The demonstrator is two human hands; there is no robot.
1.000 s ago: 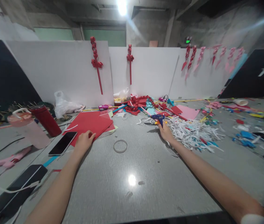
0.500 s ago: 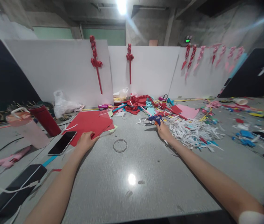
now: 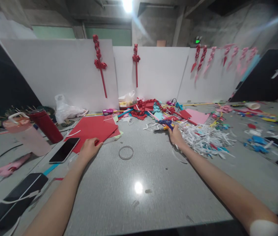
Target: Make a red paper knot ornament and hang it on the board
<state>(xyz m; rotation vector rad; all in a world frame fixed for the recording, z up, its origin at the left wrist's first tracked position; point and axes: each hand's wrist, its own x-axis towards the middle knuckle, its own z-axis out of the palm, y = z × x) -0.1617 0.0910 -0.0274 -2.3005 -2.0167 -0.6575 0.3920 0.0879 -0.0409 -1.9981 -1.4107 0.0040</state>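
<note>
My right hand (image 3: 177,136) is closed around the handle of a blue hot glue gun (image 3: 165,123), held low beside a pile of white paper strips, its nozzle toward the left. My left hand (image 3: 90,148) rests at the near edge of a stack of red paper sheets (image 3: 92,126). Its fingers are curled with thumb and fingertips close together; whether they pinch anything is too small to see. Between the hands, a thin grey ring (image 3: 126,153) lies on the grey table (image 3: 119,190).
Left of my arm lie a phone (image 3: 64,150), a red tumbler (image 3: 46,126), a pale pink bottle (image 3: 28,136), a pink glue gun (image 3: 8,166) and a black power strip (image 3: 13,198). White paper strips (image 3: 203,139) spread at right. Red paper flowers (image 3: 142,106) heap before white panels (image 3: 153,72).
My right hand has drawn slightly right and nearer with the blue glue gun, which has turned a little. My left hand has hardly moved. The view has shifted slightly.
</note>
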